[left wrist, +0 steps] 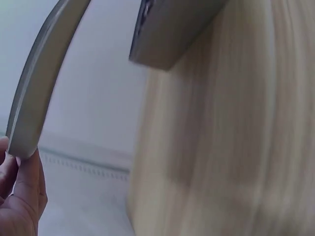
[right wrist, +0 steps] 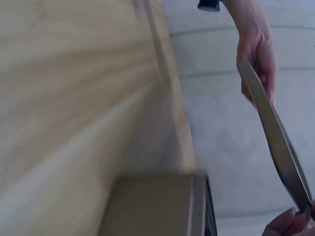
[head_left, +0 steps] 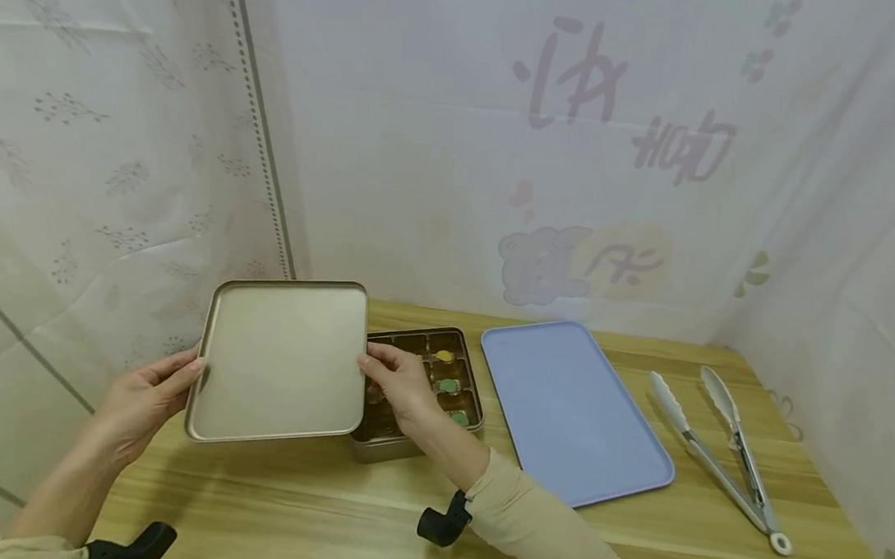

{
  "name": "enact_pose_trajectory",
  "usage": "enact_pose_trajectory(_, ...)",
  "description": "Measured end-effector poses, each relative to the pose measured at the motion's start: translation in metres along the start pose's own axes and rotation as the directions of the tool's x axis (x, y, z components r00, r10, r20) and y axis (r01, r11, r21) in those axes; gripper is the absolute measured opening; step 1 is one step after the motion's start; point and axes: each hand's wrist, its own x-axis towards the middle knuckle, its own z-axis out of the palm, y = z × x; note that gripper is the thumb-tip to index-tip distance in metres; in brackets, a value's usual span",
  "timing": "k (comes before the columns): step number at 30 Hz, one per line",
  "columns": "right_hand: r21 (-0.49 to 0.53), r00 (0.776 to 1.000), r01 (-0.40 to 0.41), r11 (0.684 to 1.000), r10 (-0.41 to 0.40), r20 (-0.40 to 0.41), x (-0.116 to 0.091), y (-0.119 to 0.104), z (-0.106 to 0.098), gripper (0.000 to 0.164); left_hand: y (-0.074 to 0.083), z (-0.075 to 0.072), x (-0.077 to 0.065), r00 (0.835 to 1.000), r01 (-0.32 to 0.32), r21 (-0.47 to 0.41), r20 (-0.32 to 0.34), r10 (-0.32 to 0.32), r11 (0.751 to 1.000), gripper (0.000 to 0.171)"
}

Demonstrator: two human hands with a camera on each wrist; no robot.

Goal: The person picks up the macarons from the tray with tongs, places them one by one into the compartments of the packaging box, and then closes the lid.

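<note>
A square metal tin lid (head_left: 282, 360) is held up above the table, its rimmed inner side facing the head camera. My left hand (head_left: 147, 396) pinches its left edge between thumb and fingers; the left wrist view shows the lid (left wrist: 37, 83) edge-on in that grip. At the opposite edge, my right hand (head_left: 402, 389) pinches the rim, its forearm reaching in front of the tin. The square tin (head_left: 385, 452) stands on the table behind the lid and right hand, partly hidden by both. Its divided insert holds small items, among them a green one (head_left: 449, 386) and a yellow one (head_left: 444, 356).
A light blue tray (head_left: 576, 411) lies flat to the right of the tin. Farther right rest metal tongs (head_left: 737, 454), spread apart. The wooden table (head_left: 277, 504) runs back to a printed curtain (head_left: 422, 147), with more curtain on both sides.
</note>
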Motion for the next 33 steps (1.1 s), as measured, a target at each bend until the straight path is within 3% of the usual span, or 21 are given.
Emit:
enact_pose_trajectory(3, -0.037, 0.999, 0.041, 0.998, -0.041, -0.002, -0.003, -0.009, -0.020, 0.031, 0.005, 0.018, 0.007, 1.000, 0.005, 0.132, 0.002, -0.006, 0.991, 0.066)
enact_pose_trajectory(6, -0.078, 0.995, 0.102, 0.992, -0.101, 0.016, -0.006, -0.016, -0.035, 0.036, 0.012, 0.035, 0.011, 0.999, -0.032, 0.167, 0.000, 0.033, 0.986, 0.072)
enact_pose_trajectory(9, -0.115, 0.988, 0.154, 0.981, -0.152, 0.026, -0.010, -0.024, -0.049, 0.040, 0.018, 0.050, 0.013, 0.993, -0.112, 0.090, -0.017, 0.114, 0.990, 0.057)
enact_pose_trajectory(13, -0.135, 0.983, 0.185, 0.973, -0.185, 0.014, -0.017, -0.037, -0.064, 0.040, 0.024, 0.072, 0.014, 0.975, -0.219, 0.009, -0.043, 0.219, 0.976, 0.027)
enact_pose_trajectory(16, -0.134, 0.977, 0.212, 0.968, -0.213, 0.010, -0.021, -0.043, -0.073, 0.037, 0.027, 0.087, 0.017, 0.955, -0.285, 0.015, -0.078, 0.285, 0.959, 0.026)
enact_pose_trajectory(21, -0.155, 0.963, 0.271, 0.950, -0.268, 0.037, -0.025, -0.042, -0.086, 0.034, 0.025, 0.108, 0.022, 0.926, -0.334, 0.032, -0.175, 0.335, 0.942, 0.021)
enact_pose_trajectory(26, -0.153, 0.973, 0.230, 0.961, -0.228, 0.034, -0.027, -0.037, -0.098, 0.043, 0.014, 0.121, 0.027, 0.906, -0.378, 0.017, -0.200, 0.374, 0.926, 0.025)
enact_pose_trajectory(33, -0.071, 0.997, 0.073, 0.995, -0.073, 0.002, -0.026, -0.035, -0.112, 0.048, 0.001, 0.129, 0.031, 0.935, -0.290, 0.082, -0.189, 0.301, 0.953, 0.030)
